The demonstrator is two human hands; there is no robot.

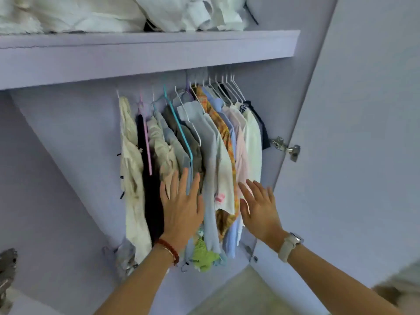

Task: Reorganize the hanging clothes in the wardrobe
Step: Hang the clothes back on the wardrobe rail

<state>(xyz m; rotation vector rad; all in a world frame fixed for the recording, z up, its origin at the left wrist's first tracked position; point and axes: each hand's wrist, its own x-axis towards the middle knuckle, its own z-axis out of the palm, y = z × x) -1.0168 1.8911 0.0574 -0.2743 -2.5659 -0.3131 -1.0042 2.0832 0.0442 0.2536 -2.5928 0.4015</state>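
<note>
- Clothes [211,142] are hanging in a tight row under a lilac wardrobe shelf [147,55], bunched toward the right end near the open door's hinge [286,147].
- Garments are showing cream, black, grey, pale blue, orange plaid, pink and white, on white, pink and teal hangers.
- Left hand [181,212] is reaching in with fingers straight and spread, resting flat against the grey and blue pieces, gripping nothing.
- Right hand [259,208] is hovering with fingers splayed just beside the pink and white shirts; whether it is touching them is unclear.
- Sorting appears to be at an early or middle stage: spacing is uneven, colours are mixed, and no garment is being lifted off.
- Crumpled white bedding [113,12] is sitting on top of the shelf.
</note>
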